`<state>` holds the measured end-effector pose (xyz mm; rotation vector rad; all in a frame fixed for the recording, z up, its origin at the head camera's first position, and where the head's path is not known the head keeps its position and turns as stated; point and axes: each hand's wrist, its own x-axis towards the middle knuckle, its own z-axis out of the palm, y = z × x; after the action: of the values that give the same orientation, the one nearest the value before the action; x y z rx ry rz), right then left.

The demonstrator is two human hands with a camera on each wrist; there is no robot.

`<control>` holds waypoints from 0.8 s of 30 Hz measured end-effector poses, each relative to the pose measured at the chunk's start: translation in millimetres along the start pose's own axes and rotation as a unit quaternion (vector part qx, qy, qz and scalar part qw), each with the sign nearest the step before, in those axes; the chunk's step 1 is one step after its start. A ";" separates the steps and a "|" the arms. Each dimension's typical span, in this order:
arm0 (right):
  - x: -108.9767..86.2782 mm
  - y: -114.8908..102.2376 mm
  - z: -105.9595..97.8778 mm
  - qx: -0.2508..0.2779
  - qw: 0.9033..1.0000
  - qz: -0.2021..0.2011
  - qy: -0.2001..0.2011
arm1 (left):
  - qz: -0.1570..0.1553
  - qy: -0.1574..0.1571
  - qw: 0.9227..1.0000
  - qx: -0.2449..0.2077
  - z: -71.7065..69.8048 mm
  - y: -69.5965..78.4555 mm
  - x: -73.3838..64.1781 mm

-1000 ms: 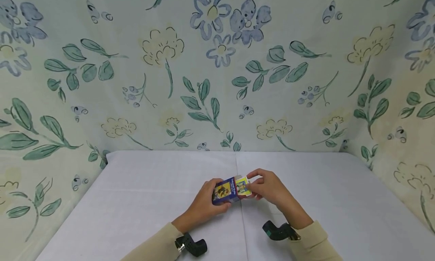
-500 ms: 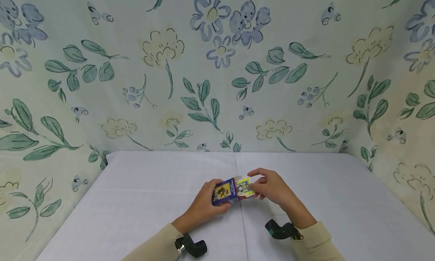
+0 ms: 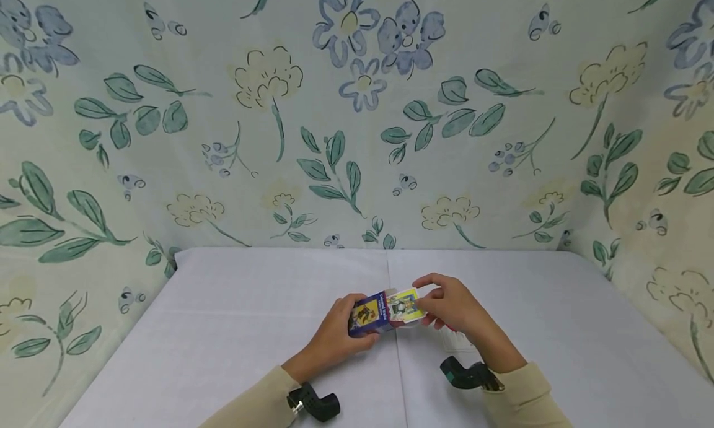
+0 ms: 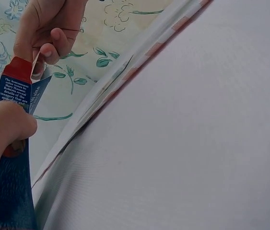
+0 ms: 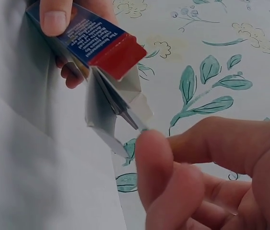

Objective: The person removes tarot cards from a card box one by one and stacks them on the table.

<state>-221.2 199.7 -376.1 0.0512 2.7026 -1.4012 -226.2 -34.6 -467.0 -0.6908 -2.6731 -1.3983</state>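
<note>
- Box (image 3: 370, 313), blue, over the white surface (image 3: 251, 316).
- Left hand (image 3: 333, 339): curled around the box.
- Illustrated card (image 3: 404, 305): partway out of the box's open end.
- Right hand (image 3: 454, 306): beside that end, pinching the card.

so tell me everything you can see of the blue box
The blue box looks like printed cardboard, with white lettering and a yellow picture panel. Its red and pale flaps are open toward the right hand, which pinches a card sticking partly out. The left hand grips it, slanted, over the white table.
</note>
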 end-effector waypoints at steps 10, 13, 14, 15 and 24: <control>-1.8 0.3 -5.6 0.024 1.000 -0.009 -0.005 | 0.001 -0.003 1.000 -0.002 0.4 -0.9 -0.3; -2.1 0.6 -7.6 0.026 1.000 -0.010 -0.004 | 0.000 -0.002 1.000 -0.004 0.3 -0.7 -0.3; -2.3 0.6 -8.3 0.030 1.000 -0.008 -0.003 | 0.000 -0.002 1.000 -0.004 0.3 -0.6 -0.3; -2.4 0.7 -8.9 0.031 0.999 -0.009 -0.004 | 0.000 -0.003 1.000 -0.004 0.2 -0.5 -0.3; -3.2 0.2 -13.1 0.045 0.999 -0.006 -0.012 | -0.003 -0.002 1.000 -0.001 0.3 -0.1 -0.3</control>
<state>-218.9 210.5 -368.4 0.0253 2.6231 -1.5169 -225.9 -34.5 -467.3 -0.6882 -2.6789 -1.4028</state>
